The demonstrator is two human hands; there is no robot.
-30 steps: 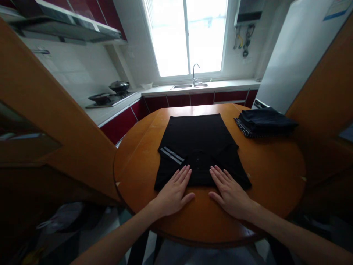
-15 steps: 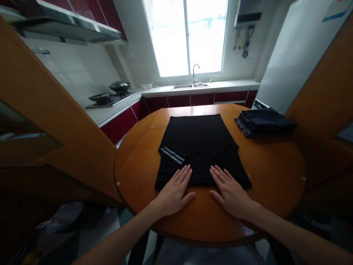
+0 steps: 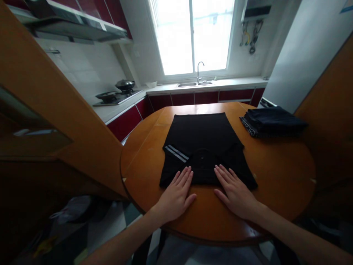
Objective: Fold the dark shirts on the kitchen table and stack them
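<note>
A black shirt (image 3: 202,140) lies flat on a round wooden table (image 3: 275,173), its sleeves folded in over the body; the left sleeve carries two pale stripes. My left hand (image 3: 176,195) lies flat and open on the table, its fingertips resting on the shirt's near edge. My right hand (image 3: 235,191) lies the same way, fingers stretched out onto the near edge to the right of the collar. Neither hand grips anything.
A pile of folded dark clothes (image 3: 271,121) sits at the table's far right. Wooden panels (image 3: 41,92) stand close on both sides. Behind are a counter with a sink and tap (image 3: 197,75), a stove with pans (image 3: 116,94) and a bright window.
The view has shifted slightly, so everything sits a little further right. Both hands stay flat on the shirt's near edge.
</note>
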